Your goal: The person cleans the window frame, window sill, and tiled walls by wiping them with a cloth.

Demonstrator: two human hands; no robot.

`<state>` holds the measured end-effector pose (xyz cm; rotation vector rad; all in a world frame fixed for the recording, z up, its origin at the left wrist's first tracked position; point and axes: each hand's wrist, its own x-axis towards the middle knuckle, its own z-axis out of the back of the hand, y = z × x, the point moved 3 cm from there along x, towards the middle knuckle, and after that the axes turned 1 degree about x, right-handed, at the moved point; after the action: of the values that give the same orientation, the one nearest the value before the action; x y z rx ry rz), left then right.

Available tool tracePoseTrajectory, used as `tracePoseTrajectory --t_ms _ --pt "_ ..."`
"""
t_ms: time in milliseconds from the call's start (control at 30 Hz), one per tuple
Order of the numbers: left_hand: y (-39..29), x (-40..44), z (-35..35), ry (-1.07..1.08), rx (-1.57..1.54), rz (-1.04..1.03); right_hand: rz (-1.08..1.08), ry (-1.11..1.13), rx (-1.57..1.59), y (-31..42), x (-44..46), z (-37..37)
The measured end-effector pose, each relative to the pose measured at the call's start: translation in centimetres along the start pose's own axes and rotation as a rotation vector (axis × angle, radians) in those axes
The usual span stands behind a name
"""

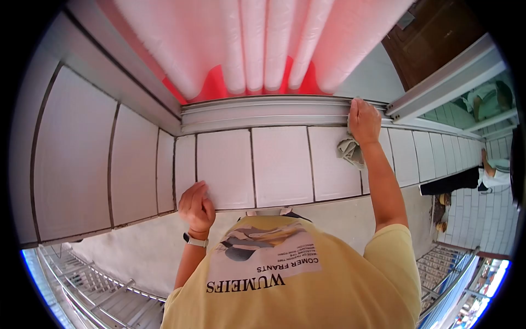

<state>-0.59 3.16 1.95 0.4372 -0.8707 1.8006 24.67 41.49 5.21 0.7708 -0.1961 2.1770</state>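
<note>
My right hand (364, 122) is closed on a crumpled grey-green cloth (351, 151), and part of the cloth hangs below the fist onto the white tiles. The fist presses at the silvery metal window track (263, 114), near its right part. My left hand (197, 208) rests at the near edge of the white tiled sill (282, 164), fingers loosely bent, thumb apart, with nothing visible in it. A watch with a pale strap (195, 239) sits on the left wrist.
Beyond the track hang white-wrapped rolls or folds (253, 49) against red material. A sliding window frame (449, 82) stands at right, the side wall (71, 153) at left. Metal railings (104, 290) lie behind me. Another person (493, 171) is at far right.
</note>
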Motion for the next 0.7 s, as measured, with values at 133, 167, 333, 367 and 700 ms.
tracePoseTrajectory --t_ms 133,167,333,367,700 --pt "0.0 0.0 -0.2 0.008 0.009 -0.005 -0.044 0.030 -0.016 -3.8 -0.1 0.2" --pt "-0.1 0.0 -0.2 0.010 0.007 -0.009 -0.097 0.052 -0.045 -4.6 0.0 0.3" --pt "-0.2 0.2 -0.2 0.013 0.006 0.005 -0.190 0.102 -0.157 -7.2 -0.1 0.2" --pt "-0.2 0.2 -0.2 0.011 0.004 0.008 -0.248 0.122 -0.174 -7.1 -0.3 -0.1" --pt "-0.1 -0.1 -0.5 0.033 0.032 -0.010 -0.574 0.191 -0.293 -5.7 0.4 -1.7"
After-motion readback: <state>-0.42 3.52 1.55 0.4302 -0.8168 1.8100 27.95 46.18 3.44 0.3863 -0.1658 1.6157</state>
